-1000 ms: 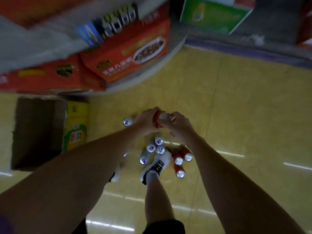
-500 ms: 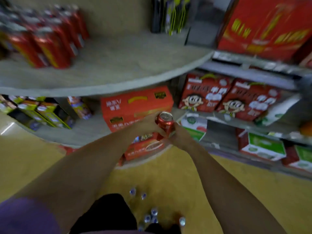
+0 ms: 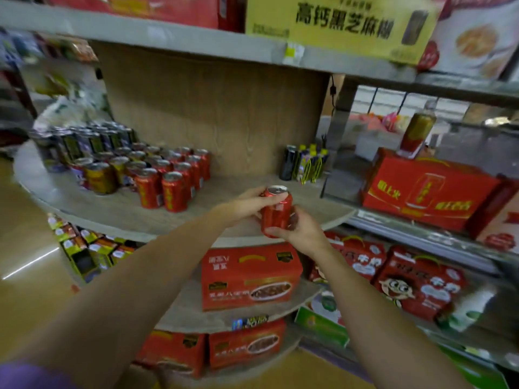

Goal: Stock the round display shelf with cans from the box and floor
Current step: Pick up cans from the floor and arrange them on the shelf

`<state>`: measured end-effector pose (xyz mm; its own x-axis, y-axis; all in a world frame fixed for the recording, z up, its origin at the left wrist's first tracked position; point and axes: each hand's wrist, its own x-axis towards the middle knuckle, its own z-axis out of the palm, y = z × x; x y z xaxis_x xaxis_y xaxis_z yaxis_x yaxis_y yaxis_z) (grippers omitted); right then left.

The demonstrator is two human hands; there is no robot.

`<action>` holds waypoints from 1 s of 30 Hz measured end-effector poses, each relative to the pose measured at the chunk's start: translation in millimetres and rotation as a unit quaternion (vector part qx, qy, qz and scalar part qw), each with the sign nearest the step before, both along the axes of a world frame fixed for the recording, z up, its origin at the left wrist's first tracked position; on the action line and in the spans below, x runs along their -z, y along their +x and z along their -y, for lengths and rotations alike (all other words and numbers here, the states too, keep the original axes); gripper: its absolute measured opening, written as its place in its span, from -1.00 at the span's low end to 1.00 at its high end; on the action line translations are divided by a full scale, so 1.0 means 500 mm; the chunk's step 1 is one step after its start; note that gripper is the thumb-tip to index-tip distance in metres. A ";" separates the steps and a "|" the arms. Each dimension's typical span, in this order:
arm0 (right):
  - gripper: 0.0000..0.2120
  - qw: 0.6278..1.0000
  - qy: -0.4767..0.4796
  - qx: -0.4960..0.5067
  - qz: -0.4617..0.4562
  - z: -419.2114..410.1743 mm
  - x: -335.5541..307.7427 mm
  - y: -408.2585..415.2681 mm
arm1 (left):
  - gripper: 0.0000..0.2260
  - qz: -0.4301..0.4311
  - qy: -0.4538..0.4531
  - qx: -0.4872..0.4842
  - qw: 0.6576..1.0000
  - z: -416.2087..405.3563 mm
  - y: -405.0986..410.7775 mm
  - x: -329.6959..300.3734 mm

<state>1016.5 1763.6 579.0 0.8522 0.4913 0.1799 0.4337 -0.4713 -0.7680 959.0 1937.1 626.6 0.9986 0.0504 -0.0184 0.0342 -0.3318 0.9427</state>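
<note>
Holding a red can (image 3: 276,211) above the round shelf (image 3: 112,211), the left hand (image 3: 247,204) and right hand (image 3: 297,230) are curled around it. Smooth, probably full and heavy, it is best gripped by its sides.

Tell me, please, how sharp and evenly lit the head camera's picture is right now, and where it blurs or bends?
Head view: the red can held by the left hand and right hand is fairly sharp; the stocked cans are softer; the edges smear; the round shelf and upper shelf bow from wide-angle distortion; lighting is dim, with a glare streak on the floor.
</note>
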 end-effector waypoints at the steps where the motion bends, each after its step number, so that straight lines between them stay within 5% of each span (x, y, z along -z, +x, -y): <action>1: -0.37 1.000 -0.003 -0.007 0.006 -0.020 -0.009 0.003 | -0.65 0.008 -0.002 -0.002 1.000 -0.015 -0.004 -0.013; 12: -0.43 0.993 0.086 0.023 -0.079 -0.267 0.024 0.061 | -0.58 0.010 -0.010 -0.010 1.000 -0.256 0.087 -0.030; 19: -0.31 0.988 0.112 0.017 -0.101 -0.402 0.000 0.119 | -0.53 -0.020 0.083 -0.048 0.995 -0.363 0.199 -0.051; 23: -0.24 0.978 0.171 0.070 -0.096 -0.488 -0.005 0.142 | -0.33 -0.004 0.133 -0.080 0.988 -0.403 0.253 -0.057; 27: -0.14 0.978 0.143 0.118 -0.100 -0.535 -0.003 0.189 | -0.29 -0.023 0.195 0.005 0.980 -0.467 0.287 -0.073; 30: -0.24 0.978 0.138 0.093 -0.128 -0.545 -0.012 0.212 | -0.37 -0.015 0.148 0.071 0.986 -0.525 0.310 -0.078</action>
